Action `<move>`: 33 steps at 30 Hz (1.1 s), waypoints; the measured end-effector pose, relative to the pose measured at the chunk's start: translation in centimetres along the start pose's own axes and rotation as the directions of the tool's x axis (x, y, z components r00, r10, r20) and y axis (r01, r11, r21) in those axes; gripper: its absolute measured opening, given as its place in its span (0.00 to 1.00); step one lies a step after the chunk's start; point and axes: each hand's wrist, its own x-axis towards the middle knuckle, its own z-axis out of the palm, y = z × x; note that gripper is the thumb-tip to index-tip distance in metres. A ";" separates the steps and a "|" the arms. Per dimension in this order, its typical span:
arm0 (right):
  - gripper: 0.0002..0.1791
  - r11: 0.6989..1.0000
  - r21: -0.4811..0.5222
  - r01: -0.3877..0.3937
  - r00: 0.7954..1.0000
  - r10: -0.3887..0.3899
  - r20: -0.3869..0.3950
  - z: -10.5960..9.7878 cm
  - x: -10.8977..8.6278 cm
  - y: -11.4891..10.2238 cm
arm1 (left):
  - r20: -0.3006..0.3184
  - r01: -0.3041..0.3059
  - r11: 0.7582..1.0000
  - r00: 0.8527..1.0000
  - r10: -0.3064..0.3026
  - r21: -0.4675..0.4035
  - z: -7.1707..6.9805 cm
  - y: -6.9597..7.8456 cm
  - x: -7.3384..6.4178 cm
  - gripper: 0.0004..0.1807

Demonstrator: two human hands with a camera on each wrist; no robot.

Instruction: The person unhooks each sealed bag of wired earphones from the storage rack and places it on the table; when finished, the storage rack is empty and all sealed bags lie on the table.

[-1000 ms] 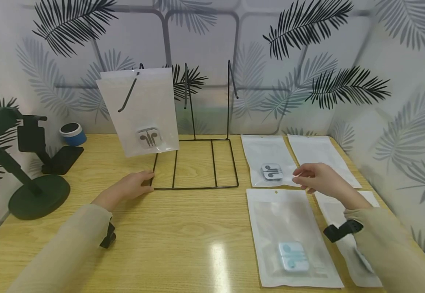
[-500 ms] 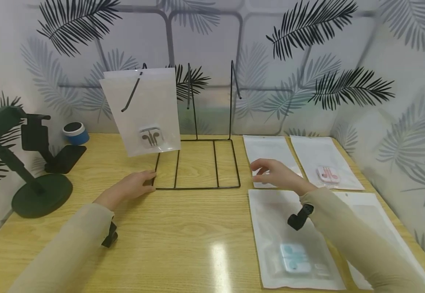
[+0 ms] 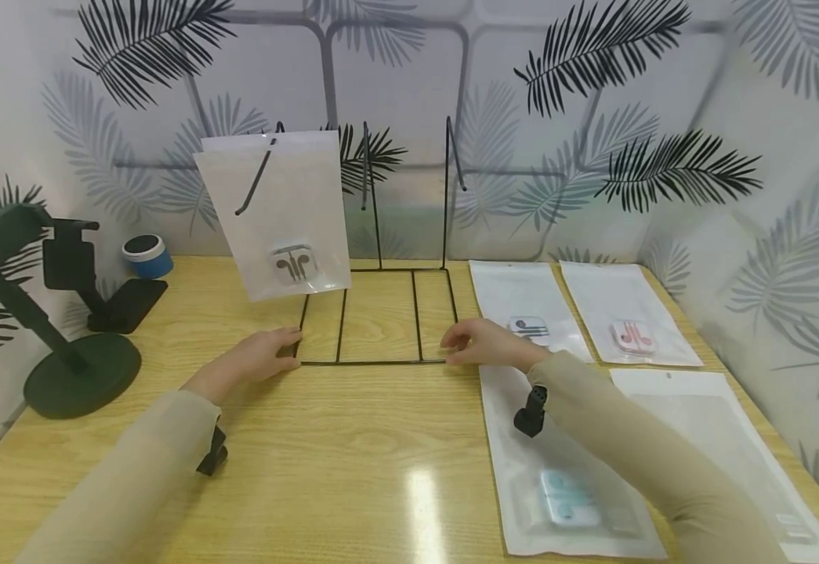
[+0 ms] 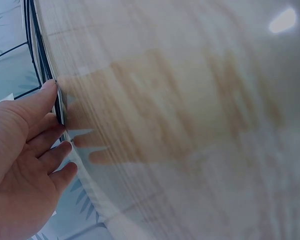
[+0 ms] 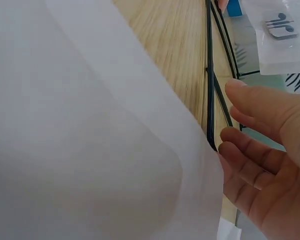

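Observation:
A black wire display rack (image 3: 381,363) with hooks stands at mid-table. White zip bags (image 3: 289,188) hang on its left hook; earphones in a square case show through the front one. My left hand (image 3: 250,360) holds the rack's left front side; in the left wrist view thumb and fingertips meet the wire. My right hand (image 3: 487,342) is at the rack's right front corner, thumb and fingers apart and loosely bent around the wire, fingertips close to it in the right wrist view.
On the right lie several more white bags, among them one with a blue earphone case (image 3: 567,497) and one with a pink case (image 3: 632,337). At the left stand a green stand (image 3: 81,376), a black phone holder (image 3: 123,305) and a blue-and-white round container (image 3: 148,257).
My right hand has moved left from the bags to the rack's right front corner, uncovering the bag with the pink case. The left hand has stayed on the rack.

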 end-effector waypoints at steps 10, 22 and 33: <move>0.07 0.999 -0.048 0.023 0.999 -0.022 0.031 0.7 1.1 -0.3 | -0.004 0.005 1.000 1.000 -0.005 -0.018 0.0 0.2 -0.1 0.31; 0.04 0.996 -0.071 0.049 0.997 -0.044 0.070 1.0 1.4 -0.3 | -0.003 0.009 1.000 1.000 -0.009 -0.025 0.1 -0.2 0.0 0.31; 0.05 0.994 -0.092 0.059 0.995 -0.051 0.086 0.8 1.4 -0.3 | -0.006 -0.004 0.999 1.000 0.004 -0.047 -0.1 -0.1 -0.1 0.32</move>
